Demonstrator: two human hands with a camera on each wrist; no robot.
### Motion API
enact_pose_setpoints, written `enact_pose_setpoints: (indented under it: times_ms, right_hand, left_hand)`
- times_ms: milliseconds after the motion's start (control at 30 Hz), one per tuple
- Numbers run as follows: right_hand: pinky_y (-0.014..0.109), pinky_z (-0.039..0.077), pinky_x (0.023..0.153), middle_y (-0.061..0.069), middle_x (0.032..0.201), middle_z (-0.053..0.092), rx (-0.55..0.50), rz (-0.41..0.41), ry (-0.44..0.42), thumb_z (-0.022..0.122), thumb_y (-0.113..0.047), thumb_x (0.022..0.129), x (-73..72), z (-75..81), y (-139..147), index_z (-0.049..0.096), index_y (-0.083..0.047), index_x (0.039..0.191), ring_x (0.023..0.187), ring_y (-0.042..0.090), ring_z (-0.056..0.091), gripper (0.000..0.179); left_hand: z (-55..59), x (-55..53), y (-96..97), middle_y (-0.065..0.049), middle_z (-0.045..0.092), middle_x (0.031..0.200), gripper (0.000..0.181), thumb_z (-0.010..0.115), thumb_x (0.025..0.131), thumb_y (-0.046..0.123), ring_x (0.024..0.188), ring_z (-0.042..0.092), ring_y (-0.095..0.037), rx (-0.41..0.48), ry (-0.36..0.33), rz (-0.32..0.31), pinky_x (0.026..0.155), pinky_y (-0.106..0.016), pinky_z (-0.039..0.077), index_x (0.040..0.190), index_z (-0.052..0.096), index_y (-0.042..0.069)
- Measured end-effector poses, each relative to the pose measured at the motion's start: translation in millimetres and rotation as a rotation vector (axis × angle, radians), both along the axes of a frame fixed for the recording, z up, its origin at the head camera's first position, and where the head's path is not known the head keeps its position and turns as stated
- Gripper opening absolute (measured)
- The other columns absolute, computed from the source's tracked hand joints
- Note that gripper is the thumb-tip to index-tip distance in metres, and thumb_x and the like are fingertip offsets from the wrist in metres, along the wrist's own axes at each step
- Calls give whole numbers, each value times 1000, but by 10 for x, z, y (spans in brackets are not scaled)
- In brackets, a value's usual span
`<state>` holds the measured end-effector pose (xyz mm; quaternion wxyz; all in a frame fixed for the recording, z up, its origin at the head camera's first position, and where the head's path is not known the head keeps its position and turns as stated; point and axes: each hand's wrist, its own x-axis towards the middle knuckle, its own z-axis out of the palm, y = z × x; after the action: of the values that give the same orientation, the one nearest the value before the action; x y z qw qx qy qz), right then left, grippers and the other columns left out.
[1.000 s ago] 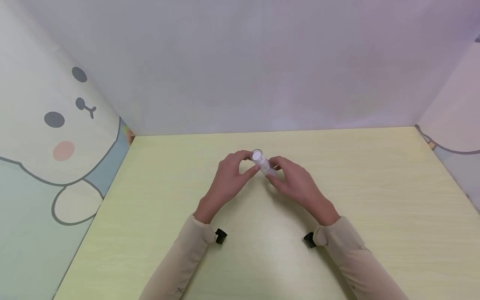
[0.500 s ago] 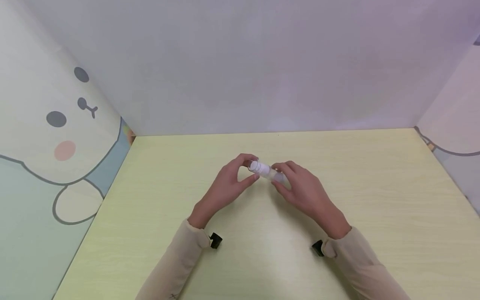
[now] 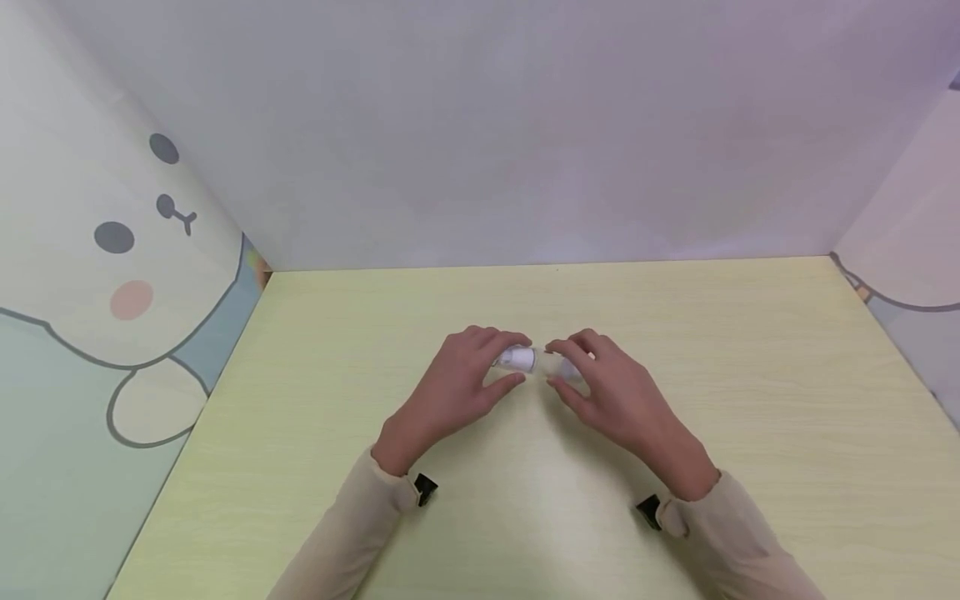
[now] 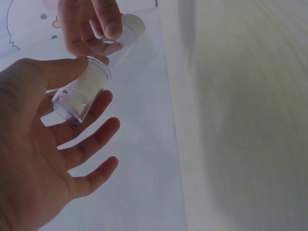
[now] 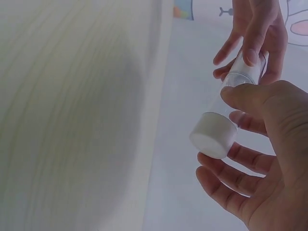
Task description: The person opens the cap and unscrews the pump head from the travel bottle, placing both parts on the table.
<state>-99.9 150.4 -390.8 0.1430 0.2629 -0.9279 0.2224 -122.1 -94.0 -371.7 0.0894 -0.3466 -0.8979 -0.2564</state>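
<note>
A small clear cosmetic bottle (image 3: 516,359) lies nearly level between the two hands, held off the table. It has a white base (image 5: 211,135) and a clear cap (image 4: 72,103) over a white top, which looks like a pump or spray head. My left hand (image 3: 457,375) pinches the cap between thumb and index finger; its other fingers spread apart in the left wrist view. My right hand (image 3: 622,396) grips the clear body near the white base with thumb and fingers. Whether cap and body are joined is hard to tell.
Pale wood-grain table (image 3: 315,417) lies under both hands. A plain light wall (image 3: 525,133) rises behind it. Cartoon-printed panels (image 3: 150,250) stand at the left and right sides. Small black wrist devices (image 3: 425,489) sit at the cuffs.
The bottle has turned from steeply tilted, top toward the camera, to nearly level with its capped end left. Both hands have come slightly nearer the body, and the right has shifted rightward.
</note>
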Motion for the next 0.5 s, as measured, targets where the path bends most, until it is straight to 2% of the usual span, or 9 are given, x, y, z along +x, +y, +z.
enact_pose_setpoints:
  times_ms: [233,367,500]
  right_hand:
    - [37,60,68,6,119,65,10,-3,8,83,-26,90,51,15,5,65,-16,129,102,27,66,45]
    - [39,61,70,5,119,68,5,0,12,83,-27,89,63,21,1,66,-15,128,107,28,66,44]
    - [38,61,73,3,117,70,-12,3,17,84,-26,89,67,25,-10,67,-16,126,107,26,65,42]
  left_hand:
    - [-49,44,41,0,69,106,41,81,92,37,96,63,-21,-82,179,39,78,-36,54,126,67,21]
    - [-70,58,55,0,67,102,38,81,92,39,89,60,-19,-105,230,64,73,-33,52,124,69,22]
    - [-75,68,63,1,67,99,35,81,92,37,86,60,-18,-98,260,81,73,-34,52,121,70,23]
